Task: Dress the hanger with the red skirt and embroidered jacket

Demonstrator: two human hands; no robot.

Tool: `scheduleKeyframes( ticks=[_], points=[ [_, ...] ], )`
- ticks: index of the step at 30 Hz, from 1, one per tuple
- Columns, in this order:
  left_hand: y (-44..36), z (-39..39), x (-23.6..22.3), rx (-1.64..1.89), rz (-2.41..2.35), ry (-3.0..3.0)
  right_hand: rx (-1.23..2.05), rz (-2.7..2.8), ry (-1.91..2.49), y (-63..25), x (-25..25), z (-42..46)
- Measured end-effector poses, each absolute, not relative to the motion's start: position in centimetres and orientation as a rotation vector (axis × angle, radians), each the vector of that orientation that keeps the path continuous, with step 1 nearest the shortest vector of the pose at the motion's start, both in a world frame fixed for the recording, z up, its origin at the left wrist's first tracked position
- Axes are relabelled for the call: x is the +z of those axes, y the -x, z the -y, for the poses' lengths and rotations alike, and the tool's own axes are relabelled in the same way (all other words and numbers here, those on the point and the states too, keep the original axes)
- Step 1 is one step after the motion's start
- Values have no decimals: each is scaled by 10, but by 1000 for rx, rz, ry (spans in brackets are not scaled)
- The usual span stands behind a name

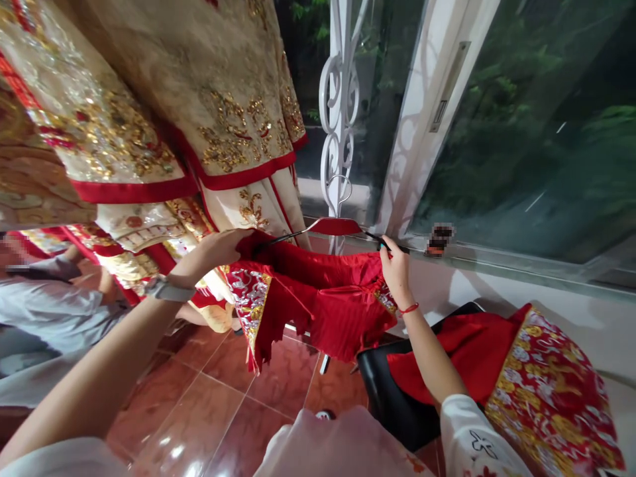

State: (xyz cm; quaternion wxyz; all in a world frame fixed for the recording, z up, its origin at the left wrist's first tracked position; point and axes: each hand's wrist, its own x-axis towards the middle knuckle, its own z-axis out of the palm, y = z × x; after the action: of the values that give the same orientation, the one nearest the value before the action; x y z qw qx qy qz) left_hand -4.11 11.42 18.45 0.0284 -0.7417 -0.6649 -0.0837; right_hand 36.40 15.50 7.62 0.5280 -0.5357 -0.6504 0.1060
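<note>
A red pleated skirt [348, 317] with gold and silver embroidered panels hangs in front of me from a clip hanger [339, 227] with a red middle and a metal hook. My left hand [226, 250] is closed around the skirt's waistband by the hanger's left end; its fingertips are partly hidden by the cloth. At the other end, my right hand [396, 270] pinches the dark clip of the hanger, close against the waistband. Between my hands the waistband sags a little.
Cream garments with gold sequins and red hems [248, 152] hang at the left. A person in a grey shirt [54, 305] is low at the left. Behind the hanger stands a white scrolled metal rack [340, 99]. A black chair [377, 391] at right bears another red embroidered garment [551, 391].
</note>
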Motion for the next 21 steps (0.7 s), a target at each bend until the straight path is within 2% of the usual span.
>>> scheduleKeyframes(
  ticks=[3,7,13,18,21],
  points=[
    [42,-118,197,-49,2026,2312,247,1590,1301,-364,78,-157],
    [-3,-119,209,-14,1963,2286,303,1586,1295,-353,73,-156],
    [-64,-112,166,-164,1888,2322,442,1546,1235,-350,65,-149],
    [-53,-114,145,-269,1825,2318,727,1601,1101,-415,44,-133],
    [-47,-117,143,-261,1768,2337,754,1512,1146,-459,30,-137]
  ],
)
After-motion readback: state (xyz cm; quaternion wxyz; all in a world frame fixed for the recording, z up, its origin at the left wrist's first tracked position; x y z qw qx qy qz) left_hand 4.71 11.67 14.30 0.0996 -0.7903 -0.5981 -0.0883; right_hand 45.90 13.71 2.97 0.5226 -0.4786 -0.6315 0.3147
